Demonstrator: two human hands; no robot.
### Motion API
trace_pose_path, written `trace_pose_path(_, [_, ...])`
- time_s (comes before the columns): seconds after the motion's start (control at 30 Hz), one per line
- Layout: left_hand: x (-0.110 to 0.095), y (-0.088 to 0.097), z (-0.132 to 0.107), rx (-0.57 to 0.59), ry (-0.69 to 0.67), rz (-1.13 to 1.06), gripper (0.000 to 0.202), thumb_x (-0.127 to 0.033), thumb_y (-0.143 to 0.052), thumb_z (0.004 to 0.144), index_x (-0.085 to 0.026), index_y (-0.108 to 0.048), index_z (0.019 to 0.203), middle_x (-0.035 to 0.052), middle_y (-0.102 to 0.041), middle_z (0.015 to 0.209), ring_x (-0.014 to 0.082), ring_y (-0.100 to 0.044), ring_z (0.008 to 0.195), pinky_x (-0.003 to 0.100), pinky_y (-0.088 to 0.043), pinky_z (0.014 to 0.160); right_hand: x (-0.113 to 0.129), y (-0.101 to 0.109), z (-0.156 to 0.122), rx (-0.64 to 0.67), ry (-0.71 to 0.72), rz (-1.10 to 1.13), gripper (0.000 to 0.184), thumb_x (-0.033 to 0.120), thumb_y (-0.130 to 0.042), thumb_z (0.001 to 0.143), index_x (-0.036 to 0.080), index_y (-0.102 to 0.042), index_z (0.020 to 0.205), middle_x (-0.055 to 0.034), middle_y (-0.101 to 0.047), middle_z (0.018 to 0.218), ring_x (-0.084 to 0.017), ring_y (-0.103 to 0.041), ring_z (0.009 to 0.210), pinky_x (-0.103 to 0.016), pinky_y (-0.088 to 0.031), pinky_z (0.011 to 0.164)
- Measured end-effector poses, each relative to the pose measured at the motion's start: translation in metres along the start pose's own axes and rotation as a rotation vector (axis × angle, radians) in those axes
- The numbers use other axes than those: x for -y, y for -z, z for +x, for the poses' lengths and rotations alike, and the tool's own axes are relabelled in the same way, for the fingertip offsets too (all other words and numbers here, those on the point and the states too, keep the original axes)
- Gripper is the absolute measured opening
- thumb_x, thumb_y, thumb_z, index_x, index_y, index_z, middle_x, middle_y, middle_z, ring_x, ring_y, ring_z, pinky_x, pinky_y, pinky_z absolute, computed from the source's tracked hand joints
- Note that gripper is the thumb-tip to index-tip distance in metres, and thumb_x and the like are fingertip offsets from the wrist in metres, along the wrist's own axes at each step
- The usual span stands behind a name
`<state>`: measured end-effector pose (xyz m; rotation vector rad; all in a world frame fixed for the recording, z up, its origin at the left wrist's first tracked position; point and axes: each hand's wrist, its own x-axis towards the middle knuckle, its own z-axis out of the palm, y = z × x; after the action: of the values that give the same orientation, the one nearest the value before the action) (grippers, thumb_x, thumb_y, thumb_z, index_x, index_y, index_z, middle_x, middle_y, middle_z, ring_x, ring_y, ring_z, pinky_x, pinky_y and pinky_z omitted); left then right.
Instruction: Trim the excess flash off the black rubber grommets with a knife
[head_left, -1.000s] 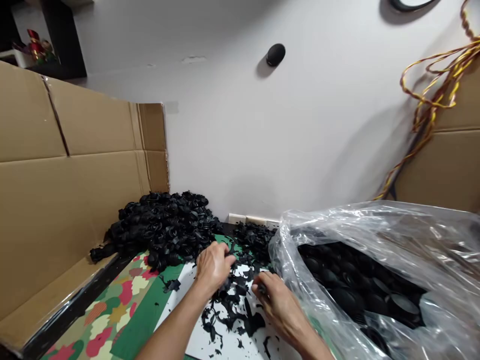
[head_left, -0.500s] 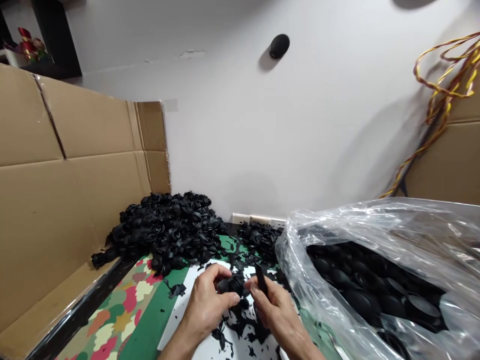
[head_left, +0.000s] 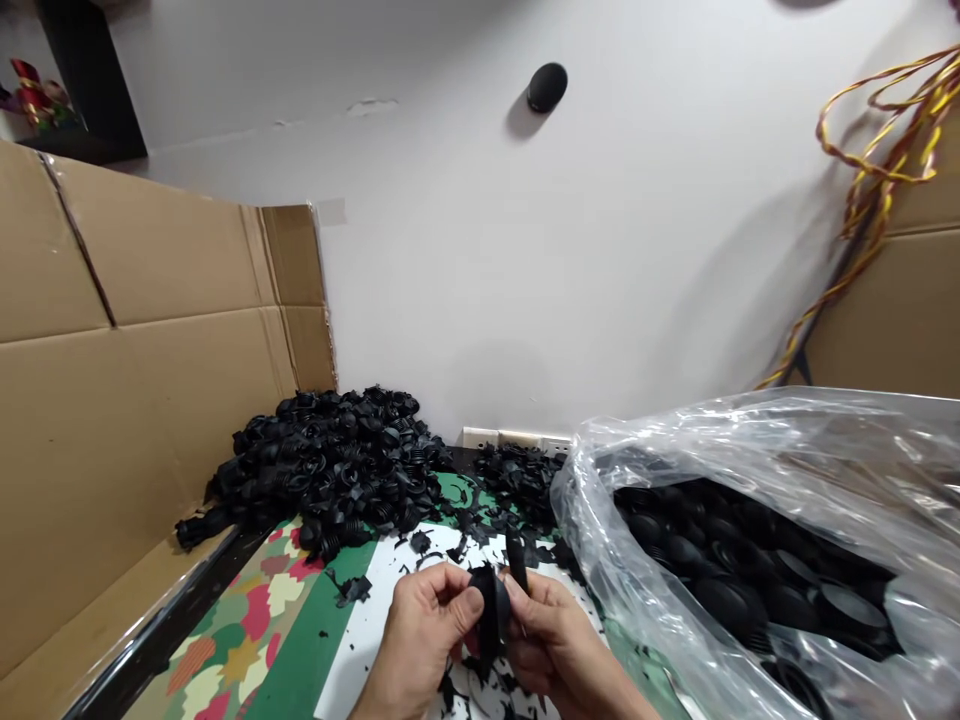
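Between my two hands is a black ribbed rubber part (head_left: pixel 491 612), turned with its wide rim upright. My left hand (head_left: pixel 424 635) pinches it with thumb and fingers. A slim black handle (head_left: pixel 515 555) pokes up from my right hand (head_left: pixel 559 632), which is closed around it; the tool's working end is hidden. The right fingers touch or nearly touch the part's right side. Below the hands lies a white sheet (head_left: pixel 360 640) strewn with black rubber scraps.
A big heap of black rubber parts (head_left: pixel 337 465) lies left, against cardboard (head_left: pixel 165 380). A smaller heap of scraps (head_left: pixel 521 470) sits by the wall sockets (head_left: pixel 480 437). On the right, a clear plastic bag (head_left: pixel 592 500) holds black round parts (head_left: pixel 724 605).
Both hands have come closer together and slightly lower. The rubber part now stands turned with its wide rim showing, where its ribbed body showed before. The view has shifted slightly.
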<state>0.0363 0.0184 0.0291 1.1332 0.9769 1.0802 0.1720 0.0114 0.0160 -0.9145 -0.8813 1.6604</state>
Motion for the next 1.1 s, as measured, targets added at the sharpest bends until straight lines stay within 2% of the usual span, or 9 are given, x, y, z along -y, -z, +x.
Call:
trace_pose_path(0.1, [0.008, 0.0, 0.003, -0.119, 0.029, -0.022, 0.037, -0.046, -0.078, 0.054, -0.014, -0.058, 0.054, -0.0072, -0.044, 0.04, 0.0057, -0.032, 0.039, 0.019, -0.021, 0.039, -0.001, 0.006, 0.003, -0.215, 0.132, -0.263, 0.045, 0.06, -0.067, 0.059, 0.017, -0.055, 0.065, 0.0067, -0.042, 0.046, -0.006, -0.031, 0.034, -0.02, -0.021, 0.032])
trace_pose_path(0.17, [0.014, 0.001, 0.005, -0.187, 0.009, 0.001, 0.036, -0.043, -0.079, 0.052, -0.015, -0.056, 0.053, -0.0078, -0.042, 0.042, 0.0061, -0.031, 0.041, 0.019, -0.021, 0.04, 0.002, 0.009, 0.002, -0.305, 0.246, -0.41, 0.042, 0.056, -0.064, 0.063, 0.015, -0.061, 0.072, 0.0012, -0.054, 0.055, -0.012, -0.045, 0.043, -0.023, -0.032, 0.038])
trace_pose_path(0.23, [0.02, 0.004, 0.007, -0.216, -0.019, 0.015, 0.034, -0.04, -0.08, 0.051, -0.015, -0.056, 0.053, -0.0074, -0.043, 0.044, 0.0071, -0.032, 0.043, 0.019, -0.023, 0.041, 0.005, 0.007, -0.001, -0.316, 0.311, -0.514, 0.036, 0.05, -0.061, 0.066, 0.015, -0.065, 0.074, -0.0037, -0.062, 0.065, -0.019, -0.056, 0.058, -0.027, -0.042, 0.049])
trace_pose_path(0.3, [0.025, 0.005, 0.008, -0.217, -0.034, 0.017, 0.031, -0.036, -0.08, 0.051, -0.016, -0.056, 0.052, -0.007, -0.044, 0.046, 0.0082, -0.034, 0.045, 0.02, -0.025, 0.043, 0.006, 0.004, -0.002, -0.301, 0.331, -0.589, 0.028, 0.042, -0.06, 0.066, 0.016, -0.066, 0.073, -0.0063, -0.067, 0.071, -0.024, -0.06, 0.069, -0.03, -0.046, 0.059])
trace_pose_path(0.4, [0.028, 0.005, 0.008, -0.205, -0.06, 0.041, 0.025, -0.029, -0.077, 0.053, -0.016, -0.056, 0.052, -0.0068, -0.043, 0.048, 0.0094, -0.036, 0.048, 0.02, -0.028, 0.046, 0.002, 0.0, -0.001, -0.323, 0.356, -0.669, 0.02, 0.036, -0.055, 0.068, 0.018, -0.063, 0.069, -0.0066, -0.068, 0.069, -0.025, -0.061, 0.069, -0.031, -0.047, 0.06])
trace_pose_path(0.6, [0.029, 0.003, 0.007, -0.239, -0.22, 0.133, 0.014, -0.013, -0.07, 0.055, -0.017, -0.057, 0.051, -0.0051, -0.046, 0.057, 0.0117, -0.042, 0.054, 0.021, -0.034, 0.05, -0.012, 0.005, 0.004, -0.377, 0.457, -0.847, 0.017, 0.033, -0.048, 0.075, 0.019, -0.058, 0.071, -0.0066, -0.065, 0.068, -0.022, -0.061, 0.063, -0.029, -0.046, 0.056])
trace_pose_path(0.77, [0.033, 0.0, 0.007, -0.26, -0.157, 0.16, 0.01, -0.014, -0.068, 0.054, -0.017, -0.06, 0.049, -0.0051, -0.046, 0.054, 0.0108, -0.042, 0.048, 0.022, -0.034, 0.047, -0.025, 0.007, 0.002, -0.419, 0.603, -1.164, 0.021, 0.029, -0.037, 0.083, 0.023, -0.043, 0.064, -0.0018, -0.055, 0.057, -0.017, -0.052, 0.049, -0.027, -0.039, 0.048])
trace_pose_path(0.97, [0.038, -0.002, 0.006, -0.232, -0.06, 0.164, 0.013, -0.02, -0.068, 0.057, -0.016, -0.06, 0.049, -0.0057, -0.044, 0.048, 0.0101, -0.04, 0.045, 0.021, -0.03, 0.044, -0.026, 0.009, 0.005, -0.331, 0.458, -1.228, 0.018, 0.024, -0.036, 0.081, 0.023, -0.044, 0.064, -0.0043, -0.06, 0.059, -0.018, -0.056, 0.052, -0.026, -0.04, 0.048])
trace_pose_path(1.1, [0.039, -0.001, 0.004, -0.22, -0.051, 0.161, 0.015, -0.022, -0.065, 0.062, -0.015, -0.059, 0.05, -0.0051, -0.043, 0.05, 0.0107, -0.039, 0.048, 0.021, -0.029, 0.045, -0.026, 0.012, 0.007, -0.323, 0.46, -1.247, 0.014, 0.023, -0.039, 0.077, 0.023, -0.043, 0.064, -0.0038, -0.059, 0.059, -0.018, -0.056, 0.052, -0.026, -0.04, 0.048])
